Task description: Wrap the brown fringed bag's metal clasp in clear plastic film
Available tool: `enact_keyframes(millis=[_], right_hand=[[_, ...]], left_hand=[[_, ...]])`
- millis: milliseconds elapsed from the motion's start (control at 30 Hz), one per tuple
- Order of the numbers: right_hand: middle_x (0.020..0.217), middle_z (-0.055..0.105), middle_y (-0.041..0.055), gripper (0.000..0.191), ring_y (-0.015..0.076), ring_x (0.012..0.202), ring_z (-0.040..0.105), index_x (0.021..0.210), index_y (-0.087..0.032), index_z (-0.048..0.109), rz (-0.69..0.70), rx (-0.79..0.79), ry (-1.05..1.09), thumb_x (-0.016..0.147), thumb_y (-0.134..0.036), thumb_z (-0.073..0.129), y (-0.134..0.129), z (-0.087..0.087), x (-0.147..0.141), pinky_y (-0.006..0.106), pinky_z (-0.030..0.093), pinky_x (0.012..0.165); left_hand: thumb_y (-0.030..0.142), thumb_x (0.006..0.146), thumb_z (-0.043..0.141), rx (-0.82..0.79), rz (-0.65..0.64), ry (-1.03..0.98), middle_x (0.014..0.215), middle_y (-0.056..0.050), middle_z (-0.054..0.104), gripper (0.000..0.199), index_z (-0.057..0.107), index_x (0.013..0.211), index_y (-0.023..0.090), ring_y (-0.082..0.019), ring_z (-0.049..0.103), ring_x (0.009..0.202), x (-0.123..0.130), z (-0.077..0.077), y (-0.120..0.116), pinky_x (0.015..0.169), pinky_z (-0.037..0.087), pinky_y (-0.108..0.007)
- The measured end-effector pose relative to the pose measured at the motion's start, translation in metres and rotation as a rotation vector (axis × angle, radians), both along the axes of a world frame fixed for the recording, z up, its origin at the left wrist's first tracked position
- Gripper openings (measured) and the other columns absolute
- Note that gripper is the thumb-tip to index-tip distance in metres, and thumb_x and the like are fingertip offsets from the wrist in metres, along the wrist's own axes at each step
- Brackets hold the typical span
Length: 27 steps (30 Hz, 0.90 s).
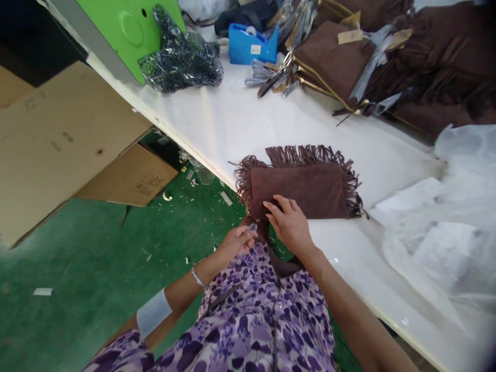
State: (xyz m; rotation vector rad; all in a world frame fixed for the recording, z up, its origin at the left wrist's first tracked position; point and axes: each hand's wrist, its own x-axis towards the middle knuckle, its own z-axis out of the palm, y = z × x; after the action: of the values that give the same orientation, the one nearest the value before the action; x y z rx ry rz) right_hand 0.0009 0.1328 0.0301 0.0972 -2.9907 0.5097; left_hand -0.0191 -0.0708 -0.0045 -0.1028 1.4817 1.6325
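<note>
You stand at the near edge of a long white counter [232,119] that runs across the view, with green floor [96,258] and flat cardboard sheets [58,139] on your left side. At the far right of the counter lies a big pile of brown fringed bags [426,67] with paper tags and grey strips between them, and at the near right there is a heap of thin white wrapping bags [445,217]; I cannot tell if something is inside them. Directly before you, at the counter edge, lies one brown fringed bag [302,188], flat, with fringe along its far and side edges and its strap hanging down toward your body. Your right hand [289,222] rests on the near edge of this bag, the fingers spread and pressing on the fabric, not closed around it. Your left hand [236,240] is just beside it, below the counter edge, with fingers pinched together on a small pale piece [252,226]; what it is I cannot tell. Farther away sits a crumpled clear plastic bag [180,54] holding dark patterned material, and near it a blue tape dispenser [251,45].
</note>
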Motion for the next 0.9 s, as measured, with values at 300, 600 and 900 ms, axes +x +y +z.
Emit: enact_keyframes(millis=[300, 600, 900], right_hand=[[0.138, 0.046, 0.0104, 0.039, 0.0291, 0.116, 0.044, 0.132, -0.026, 0.053, -0.059, -0.051, 0.032, 0.094, -0.026, 0.046, -0.005, -0.002, 0.006, 0.045, 0.043, 0.094], [0.14, 0.045, 0.0104, 0.04, 0.0295, 0.119, 0.044, 0.133, -0.026, 0.053, -0.057, -0.06, 0.043, 0.093, -0.023, 0.047, -0.005, -0.002, 0.008, 0.046, 0.042, 0.095], [0.105, 0.066, 0.0087, 0.026, 0.0187, 0.096, 0.062, 0.113, -0.019, 0.06, -0.244, -0.405, -0.036, 0.098, -0.025, 0.04, -0.043, -0.019, 0.056, 0.03, 0.048, 0.087]], left_hand=[[0.058, 0.083, 0.062, 0.036, -0.007, 0.017, 0.082, -0.009, 0.066, 0.047, 0.061, 0.094, 0.013, -0.017, 0.063, 0.068, -0.002, -0.004, 0.011, 0.065, 0.048, -0.026], [0.055, 0.079, 0.068, 0.118, 0.085, -0.045, 0.087, -0.011, 0.067, 0.046, 0.063, 0.095, 0.013, -0.019, 0.064, 0.072, -0.004, -0.015, 0.028, 0.071, 0.051, -0.029], [0.052, 0.081, 0.067, 0.166, 0.066, -0.041, 0.068, -0.001, 0.053, 0.039, 0.059, 0.079, 0.014, -0.01, 0.047, 0.054, -0.005, -0.003, 0.018, 0.055, 0.041, -0.022]])
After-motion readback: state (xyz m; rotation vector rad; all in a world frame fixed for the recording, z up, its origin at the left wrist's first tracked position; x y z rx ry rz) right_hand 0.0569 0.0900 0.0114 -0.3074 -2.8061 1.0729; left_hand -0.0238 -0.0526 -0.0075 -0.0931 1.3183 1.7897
